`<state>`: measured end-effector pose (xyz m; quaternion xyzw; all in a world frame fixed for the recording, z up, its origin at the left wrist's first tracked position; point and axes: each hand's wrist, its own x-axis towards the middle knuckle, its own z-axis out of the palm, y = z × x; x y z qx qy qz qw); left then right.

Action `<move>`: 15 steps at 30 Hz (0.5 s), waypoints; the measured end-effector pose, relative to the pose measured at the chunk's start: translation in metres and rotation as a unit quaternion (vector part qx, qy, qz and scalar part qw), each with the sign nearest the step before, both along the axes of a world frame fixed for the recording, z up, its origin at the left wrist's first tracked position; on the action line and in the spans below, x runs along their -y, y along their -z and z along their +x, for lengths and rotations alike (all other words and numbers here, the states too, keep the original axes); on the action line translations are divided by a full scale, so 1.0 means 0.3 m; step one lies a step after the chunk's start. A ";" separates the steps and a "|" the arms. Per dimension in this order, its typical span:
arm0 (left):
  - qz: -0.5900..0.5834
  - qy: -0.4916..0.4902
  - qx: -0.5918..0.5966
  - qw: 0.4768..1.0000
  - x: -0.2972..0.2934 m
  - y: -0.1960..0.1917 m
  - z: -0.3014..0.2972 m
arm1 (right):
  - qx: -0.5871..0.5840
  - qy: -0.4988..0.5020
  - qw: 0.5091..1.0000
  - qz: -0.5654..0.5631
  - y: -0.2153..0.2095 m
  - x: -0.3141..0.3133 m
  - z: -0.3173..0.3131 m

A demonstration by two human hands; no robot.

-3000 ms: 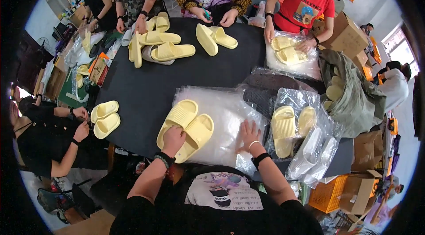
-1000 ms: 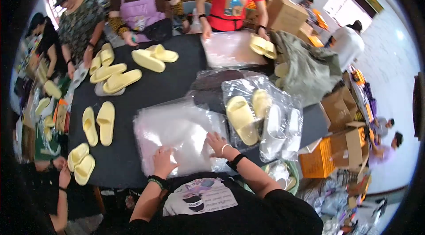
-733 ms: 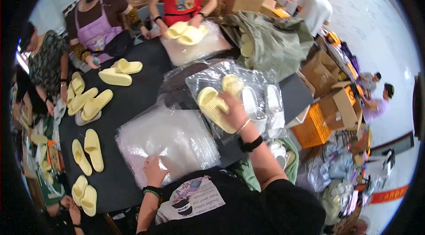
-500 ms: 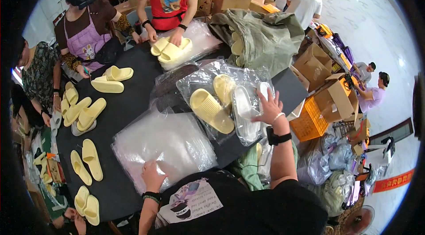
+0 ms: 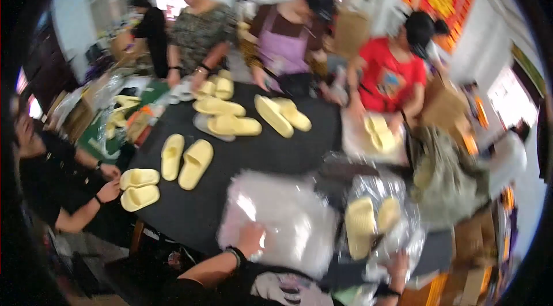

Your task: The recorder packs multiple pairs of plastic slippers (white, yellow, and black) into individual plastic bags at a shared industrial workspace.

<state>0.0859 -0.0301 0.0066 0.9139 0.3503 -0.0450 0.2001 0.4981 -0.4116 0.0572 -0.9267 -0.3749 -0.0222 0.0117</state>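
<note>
Left hand (image 5: 252, 240) is resting on the near part of a clear plastic bag stack (image 5: 294, 208), blur hiding whether its fingers are spreading or pinching. These bags are likely light, limp and slippery, best lifted by an edge. Right hand (image 5: 397, 263), equally unclear, is meeting crumpled clear wrapping (image 5: 406, 235). Beyond the left hand, yellow slide slippers (image 5: 196, 165) are lying on a black tabletop (image 5: 314, 159); farther off, co-workers (image 5: 391, 75) are standing.

- Pale yellow, these slippers (image 5: 196, 165)!
- Jet black, the tabletop (image 5: 288, 156)!
- Lilac apron (image 5: 282, 52), mottled tan sleeve (image 5: 251, 51)!
- Bright red, that shirt (image 5: 393, 78)!
- Olive green, the cloth (image 5: 446, 176)!
</note>
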 end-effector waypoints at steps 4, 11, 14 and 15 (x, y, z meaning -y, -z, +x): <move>0.007 -0.017 -0.021 1.000 0.036 0.007 -0.046 | -0.089 -0.006 0.994 -0.059 -0.136 -0.099 -0.031; 0.054 -0.007 0.023 0.998 0.021 0.013 -0.032 | -0.216 0.021 0.942 0.254 -0.120 0.039 0.126; 0.033 -0.014 0.016 0.999 0.006 0.024 -0.040 | -0.102 -0.088 0.978 0.161 -0.568 -0.252 -0.145; 0.040 -0.016 0.019 0.999 0.003 -0.005 -0.036 | -0.088 -0.112 0.978 0.155 -0.640 -0.296 -0.192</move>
